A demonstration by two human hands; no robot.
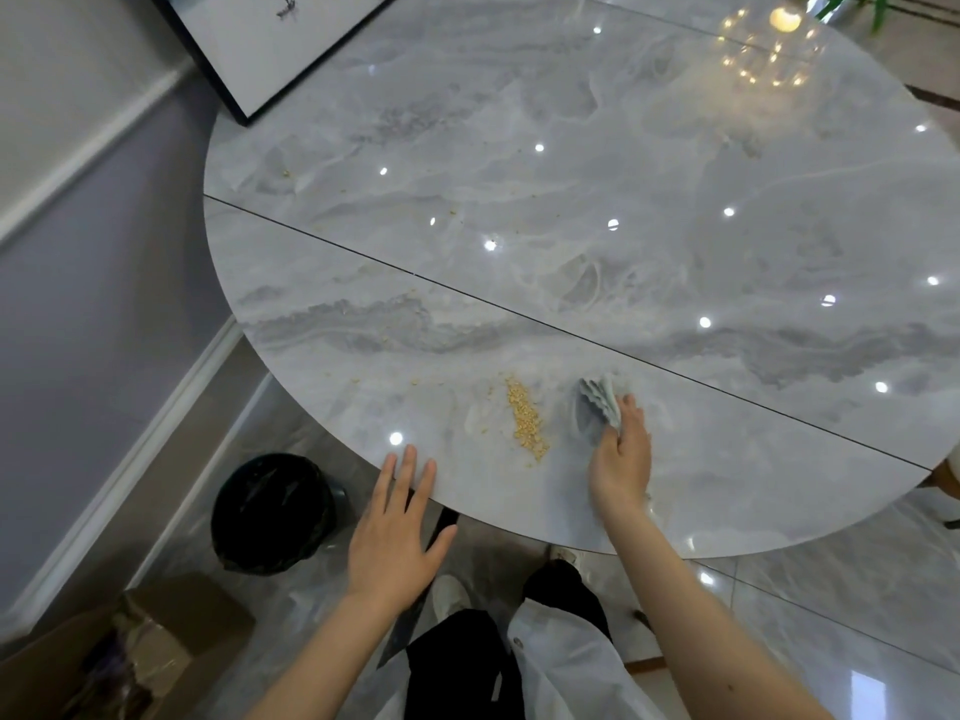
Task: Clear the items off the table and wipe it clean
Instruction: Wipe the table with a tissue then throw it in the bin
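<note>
A round grey marble table (597,210) fills most of the view. A narrow heap of yellow crumbs (525,419) lies near its front edge, with a few stray bits further left and back. My right hand (621,457) presses a folded pale grey cloth (597,407) onto the tabletop just right of the heap. My left hand (397,532) is flat with fingers spread, its fingertips over the table's front edge, left of the crumbs and holding nothing.
A black bin (272,514) with a dark liner stands on the floor below the table's left front edge. A cardboard box (140,652) sits at the bottom left. A black-framed white board (270,44) leans at the table's far left. The wall runs along the left.
</note>
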